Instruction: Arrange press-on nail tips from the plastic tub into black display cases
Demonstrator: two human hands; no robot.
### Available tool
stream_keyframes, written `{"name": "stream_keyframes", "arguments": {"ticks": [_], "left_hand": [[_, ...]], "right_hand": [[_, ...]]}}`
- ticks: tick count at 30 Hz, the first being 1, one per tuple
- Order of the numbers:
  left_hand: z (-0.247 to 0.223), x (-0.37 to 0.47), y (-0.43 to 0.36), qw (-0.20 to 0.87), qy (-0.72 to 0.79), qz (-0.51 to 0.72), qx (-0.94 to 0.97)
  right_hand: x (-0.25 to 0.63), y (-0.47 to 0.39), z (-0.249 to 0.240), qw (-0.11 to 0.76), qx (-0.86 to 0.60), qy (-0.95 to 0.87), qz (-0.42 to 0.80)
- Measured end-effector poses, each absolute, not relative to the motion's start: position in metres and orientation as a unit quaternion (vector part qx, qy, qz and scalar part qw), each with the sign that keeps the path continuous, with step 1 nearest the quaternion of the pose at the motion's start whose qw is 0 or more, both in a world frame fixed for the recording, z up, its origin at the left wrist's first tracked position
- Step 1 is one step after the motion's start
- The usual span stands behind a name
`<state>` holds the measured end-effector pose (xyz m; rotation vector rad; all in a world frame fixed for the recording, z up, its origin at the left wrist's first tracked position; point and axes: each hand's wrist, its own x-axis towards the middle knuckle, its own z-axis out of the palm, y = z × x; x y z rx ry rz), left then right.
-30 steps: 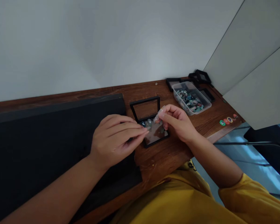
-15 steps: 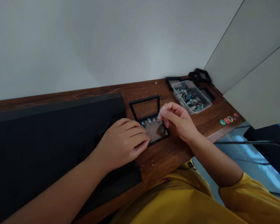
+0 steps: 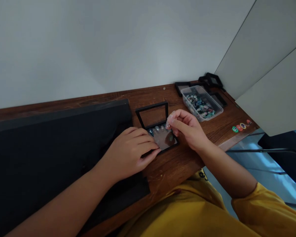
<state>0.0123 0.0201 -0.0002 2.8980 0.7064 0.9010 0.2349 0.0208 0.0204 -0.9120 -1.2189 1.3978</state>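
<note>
A black-framed display case point(image 3: 151, 107) with clear film stands open on the wooden desk, its lid tilted up. Along the film near the hinge lies a row of several press-on nails point(image 3: 157, 128); the leftmost is dark with a pale moon. My left hand point(image 3: 135, 148) is curled over the case's left side, thumb at the front edge, gripping it; some fingertips are hidden. Above the case's right end, my right hand point(image 3: 187, 127) pinches a shiny, translucent press-on nail point(image 3: 169, 121) between thumb and forefinger. A shadow of the right hand falls on the film.
Right of the case, a clear plastic tub point(image 3: 202, 102) holds many loose nail pieces. More black cases point(image 3: 212, 80) lie behind it near the wall. A large black panel point(image 3: 59, 148) covers the desk's left side. Round stickers point(image 3: 239, 127) mark the right edge.
My right hand keeps its pinch near the case with only a very slight shift. The left hand stays on the case; the view has moved a little.
</note>
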Motion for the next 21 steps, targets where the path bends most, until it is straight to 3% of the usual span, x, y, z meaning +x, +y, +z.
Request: {"name": "stream_keyframes", "arguments": {"ticks": [9,15,21], "left_hand": [[0.002,0.014,0.018,-0.01,0.254,0.299,0.92],[0.01,0.016,0.013,-0.065,0.287,0.397,0.869],[0.008,0.011,0.012,-0.082,0.336,0.429,0.834]], "right_hand": [[0.233,0.018,0.023,0.509,-0.384,-0.498,0.588],[0.233,0.019,0.023,0.503,-0.385,-0.481,0.606],[0.233,0.015,0.025,0.421,-0.35,-0.502,0.669]]}}
